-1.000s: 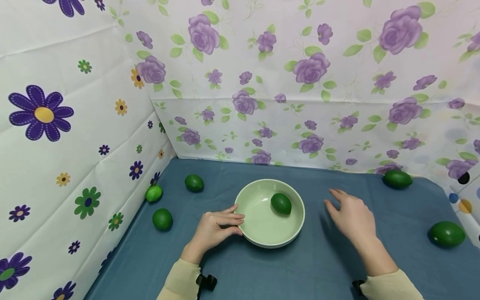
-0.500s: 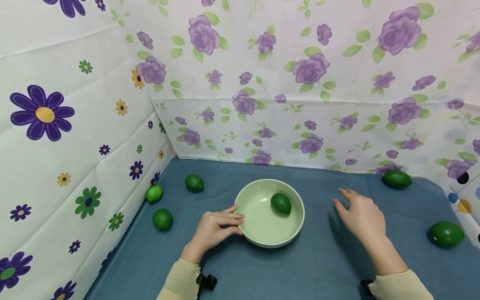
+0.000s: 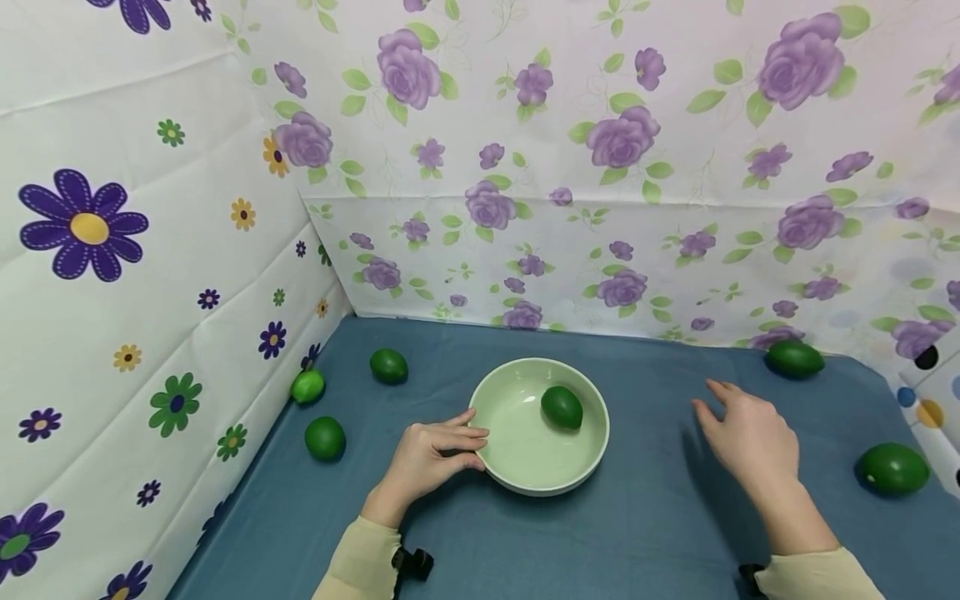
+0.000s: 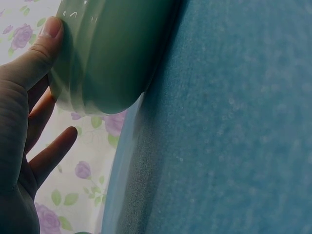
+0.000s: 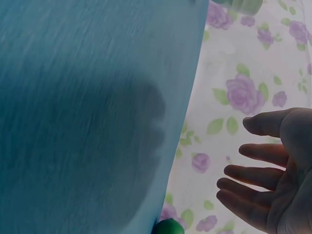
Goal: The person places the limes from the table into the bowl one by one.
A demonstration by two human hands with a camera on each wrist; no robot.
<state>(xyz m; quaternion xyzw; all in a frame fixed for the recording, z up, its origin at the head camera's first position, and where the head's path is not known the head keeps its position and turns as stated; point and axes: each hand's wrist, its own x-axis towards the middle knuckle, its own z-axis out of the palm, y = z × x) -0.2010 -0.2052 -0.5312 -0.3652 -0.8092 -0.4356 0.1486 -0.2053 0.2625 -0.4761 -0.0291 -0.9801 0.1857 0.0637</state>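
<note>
Cream-sleeved left hand [image 3: 427, 458] held the left rim of a pale-green, glossy round bowl [image 3: 517, 450] on blue cloth [image 3: 637, 533], thumb on the outer wall, fingertips over the edge; right hand [image 3: 753, 442] hung above the cloth holding nothing, fingers relaxed and narrowly parted. Step read as steadying the bowl, one dark-green oval fruit [image 3: 562, 408] lying inside, right of centre. Next move probably called for a wider right-hand spread, for the elongated dark-green fruit [image 3: 892, 468] at right or the matching dark-green fruit [image 3: 795, 358] near the floral fabric wall [image 3: 600, 242].

Blue cloth [image 3: 637, 533] carries 1 pale bowl [image 3: 513, 450], 5 green fruits [image 3: 892, 468].
</note>
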